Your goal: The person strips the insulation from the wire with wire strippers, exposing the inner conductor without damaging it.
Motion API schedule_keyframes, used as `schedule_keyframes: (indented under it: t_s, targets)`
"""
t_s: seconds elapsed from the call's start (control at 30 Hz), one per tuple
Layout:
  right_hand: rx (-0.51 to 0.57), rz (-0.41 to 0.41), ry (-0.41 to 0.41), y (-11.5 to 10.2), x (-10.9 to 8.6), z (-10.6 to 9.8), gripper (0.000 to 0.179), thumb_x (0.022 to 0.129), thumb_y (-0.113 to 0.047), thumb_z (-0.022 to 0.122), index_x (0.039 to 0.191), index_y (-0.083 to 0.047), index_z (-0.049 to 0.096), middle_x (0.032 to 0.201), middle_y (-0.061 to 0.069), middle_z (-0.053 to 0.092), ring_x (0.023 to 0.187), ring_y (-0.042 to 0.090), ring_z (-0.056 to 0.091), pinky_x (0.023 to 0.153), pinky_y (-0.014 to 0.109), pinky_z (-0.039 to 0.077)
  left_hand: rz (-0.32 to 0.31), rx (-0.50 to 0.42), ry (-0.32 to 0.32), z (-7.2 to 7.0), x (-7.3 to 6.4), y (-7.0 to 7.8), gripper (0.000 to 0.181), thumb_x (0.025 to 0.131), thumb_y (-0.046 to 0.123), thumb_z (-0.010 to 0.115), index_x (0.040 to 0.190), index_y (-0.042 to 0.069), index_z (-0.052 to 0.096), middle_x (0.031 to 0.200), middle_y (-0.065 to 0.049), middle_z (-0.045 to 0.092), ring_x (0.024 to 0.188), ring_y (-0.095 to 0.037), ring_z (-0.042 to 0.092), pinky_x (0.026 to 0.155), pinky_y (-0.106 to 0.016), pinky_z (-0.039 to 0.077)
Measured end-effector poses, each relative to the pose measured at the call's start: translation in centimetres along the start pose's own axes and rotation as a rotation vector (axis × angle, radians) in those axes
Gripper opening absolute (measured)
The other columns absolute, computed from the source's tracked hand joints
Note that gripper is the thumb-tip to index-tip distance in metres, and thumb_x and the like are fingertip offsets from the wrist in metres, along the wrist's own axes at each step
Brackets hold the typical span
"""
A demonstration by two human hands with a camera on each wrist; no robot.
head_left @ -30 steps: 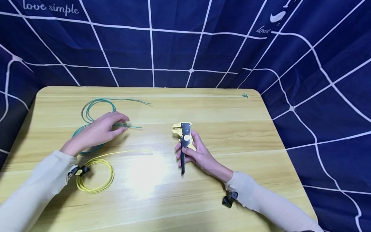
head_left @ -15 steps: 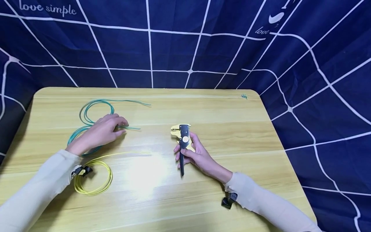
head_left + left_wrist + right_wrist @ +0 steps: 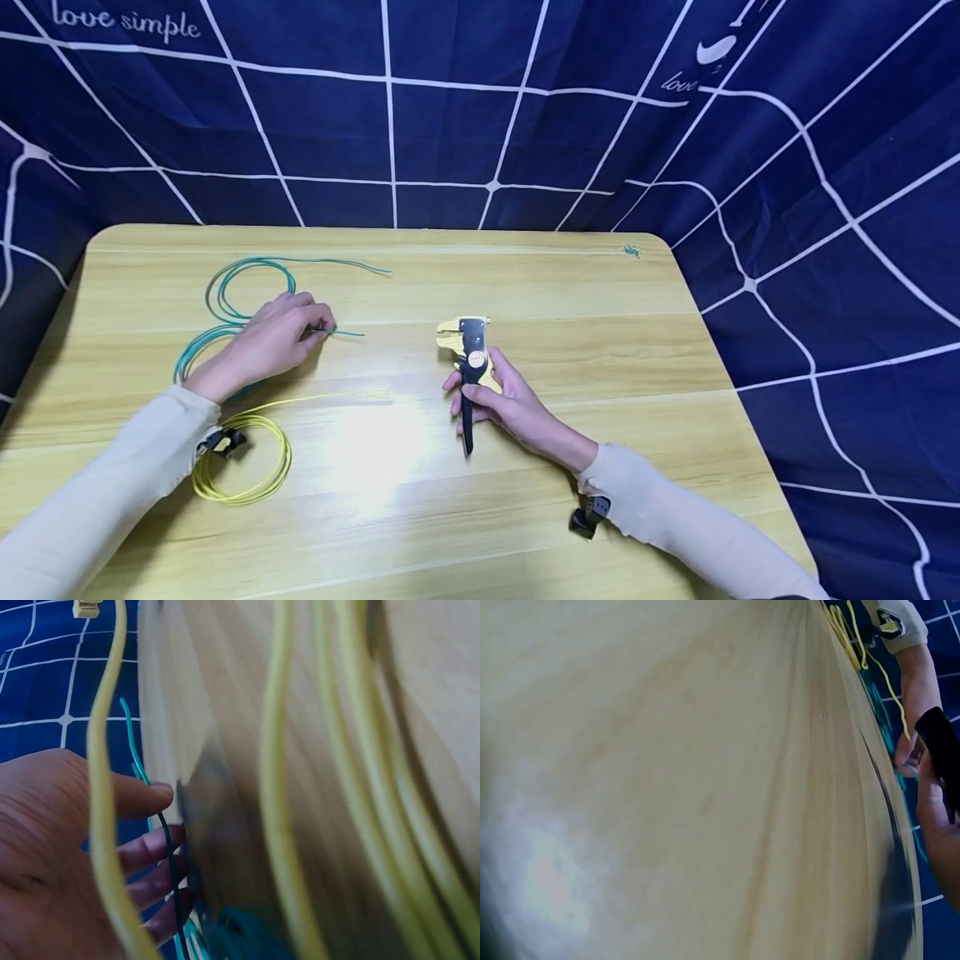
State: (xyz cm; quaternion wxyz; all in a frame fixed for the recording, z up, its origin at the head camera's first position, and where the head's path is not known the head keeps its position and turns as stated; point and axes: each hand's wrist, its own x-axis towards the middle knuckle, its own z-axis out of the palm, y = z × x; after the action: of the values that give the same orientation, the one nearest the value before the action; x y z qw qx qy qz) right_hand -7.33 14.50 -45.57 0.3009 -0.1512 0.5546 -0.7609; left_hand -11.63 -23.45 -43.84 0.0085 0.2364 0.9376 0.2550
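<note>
Wire pickup, judged as the step in hand: had the teal wire (image 3: 348,334) pinched just behind its tip in the left hand (image 3: 273,337), with thumb and fingers drawn nearly together and a short end poking out to the right. Held the wire stripper (image 3: 475,337) in the right hand (image 3: 517,404), with fingers and thumb wrapped about the handles, mouth gaping leftward and nothing between. Had two teal coils (image 3: 198,340) beside and partly beneath the left hand, and the yellow coil (image 3: 287,457) just apart on the surface (image 3: 600,333). Could not tell from which coil the pinched end came, nor make out any gap beneath it. Called next, most likely, for a firm grip close behind the tip, then for bringing wire and mouth together, straight and unbent.
</note>
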Motion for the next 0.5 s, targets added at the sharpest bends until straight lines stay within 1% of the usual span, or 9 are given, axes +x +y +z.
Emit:
schedule_keyframes:
  t_s: [0.07, 0.1, 0.13, 0.27, 0.33, 0.4, 0.5]
  targets:
    - [0.006, 0.011, -0.003, 0.1, 0.1, 0.0, 0.063, 0.109, 0.002, 0.053, 0.165, -0.005, 0.025, 0.126, 0.023, 0.065, 0.095, 0.027, 0.073, 0.08, 0.052, 0.065, 0.0, -0.024, 0.001, -0.2, -0.1, 0.0, 0.012, 0.098, -0.003, 0.076, 0.099, 0.008, 0.073, 0.095, -0.005, 0.066, 0.089, -0.029, 0.059, 0.081, -0.055, 0.05]
    - [0.014, 0.019, -0.004, 0.1, 0.1, 0.0, 0.063, 0.109, 0.001, 0.054, 0.165, -0.005, 0.026, 0.125, 0.023, 0.066, 0.095, 0.027, 0.074, 0.081, 0.052, 0.064, -0.005, -0.035, -0.003, -0.2, -0.1, 0.0, 0.012, 0.098, -0.003, 0.076, 0.099, 0.009, 0.074, 0.095, -0.004, 0.067, 0.088, -0.028, 0.06, 0.075, -0.051, 0.048]
    - [0.025, 0.027, -0.005, 0.1, 0.2, 0.0, 0.062, 0.11, 0.0, 0.054, 0.165, -0.007, 0.026, 0.122, 0.023, 0.066, 0.095, 0.028, 0.074, 0.082, 0.052, 0.064, -0.011, -0.05, -0.007, -0.4, -0.1, 0.1, 0.012, 0.099, -0.002, 0.076, 0.099, 0.01, 0.074, 0.094, -0.003, 0.067, 0.086, -0.027, 0.06, 0.074, -0.049, 0.048]
    - [0.076, 0.063, -0.006, 0.3, 0.1, 0.0, 0.064, 0.112, -0.003, 0.055, 0.168, -0.012, 0.024, 0.114, 0.021, 0.069, 0.095, 0.03, 0.075, 0.089, 0.051, 0.063, -0.02, -0.096, -0.026, -0.7, -0.3, 0.1, 0.013, 0.101, -0.003, 0.072, 0.102, 0.009, 0.076, 0.092, -0.001, 0.066, 0.081, -0.022, 0.055, 0.072, -0.044, 0.045]
    - [0.077, 0.074, -0.012, 0.3, 0.2, 0.0, 0.065, 0.113, -0.005, 0.054, 0.169, -0.014, 0.023, 0.113, 0.02, 0.069, 0.095, 0.03, 0.075, 0.089, 0.051, 0.063, -0.01, -0.121, -0.029, -0.8, -0.5, 0.1, 0.014, 0.103, -0.003, 0.071, 0.106, 0.008, 0.077, 0.093, -0.001, 0.068, 0.081, -0.02, 0.054, 0.073, -0.043, 0.045]
    - [0.062, 0.079, -0.015, 0.3, 0.2, 0.0, 0.063, 0.114, -0.007, 0.053, 0.169, -0.014, 0.022, 0.114, 0.02, 0.068, 0.094, 0.031, 0.076, 0.088, 0.051, 0.063, 0.008, -0.15, -0.03, -0.8, -0.7, 0.0, 0.015, 0.104, -0.002, 0.071, 0.11, 0.009, 0.079, 0.097, 0.0, 0.071, 0.084, -0.018, 0.056, 0.076, -0.043, 0.047]
    - [0.016, 0.081, 0.001, 0.2, 0.4, 0.2, 0.057, 0.113, -0.007, 0.055, 0.164, -0.003, 0.028, 0.114, 0.019, 0.068, 0.09, 0.029, 0.076, 0.085, 0.049, 0.064, 0.032, -0.189, -0.032, -0.9, -1.1, -0.2, 0.018, 0.105, 0.002, 0.072, 0.115, 0.012, 0.082, 0.1, 0.001, 0.073, 0.087, -0.016, 0.058, 0.078, -0.04, 0.049]
